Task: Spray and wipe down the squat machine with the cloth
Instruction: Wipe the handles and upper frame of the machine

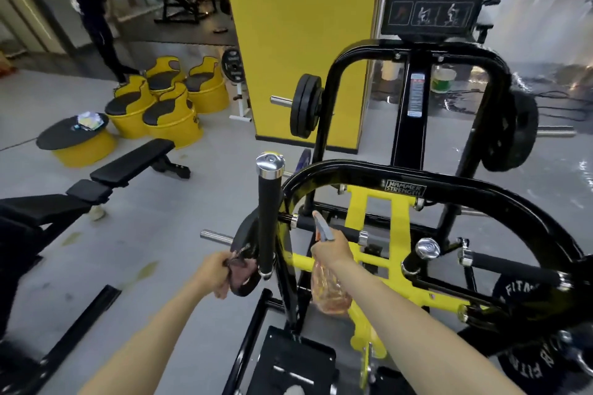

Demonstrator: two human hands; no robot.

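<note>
Left hand [211, 272]: fingers curled tight round a bunched cloth, holding it.
Cloth [240, 269]: dark, crumpled; sticks out of the left hand on its thumb side, at the lower end of the upright handle. Contact with the handle cannot be told.
Upright handle [268, 212]: black grip with a chrome cap; stands just right of the left hand and rises well above it.
Right hand [332, 252]: wrapped round the neck of a spray bottle, gripping it.
Spray bottle [329, 290]: orange-tinted clear body hangs below the right hand; grey-and-red head sits above the fingers, nozzle aimed away from the hand.
Squat machine [369, 170]: directly ahead of both hands; its black curved bar arcs above the right hand, and its yellow frame [369, 218] lies just beyond it.
Weight plates [305, 106]: on the machine's pegs, well beyond both hands.
Sign [430, 9]: reads "SQUAT TRAINER", far ahead of the right hand.
Yellow stools [173, 112]: clustered far beyond the left hand.
</note>
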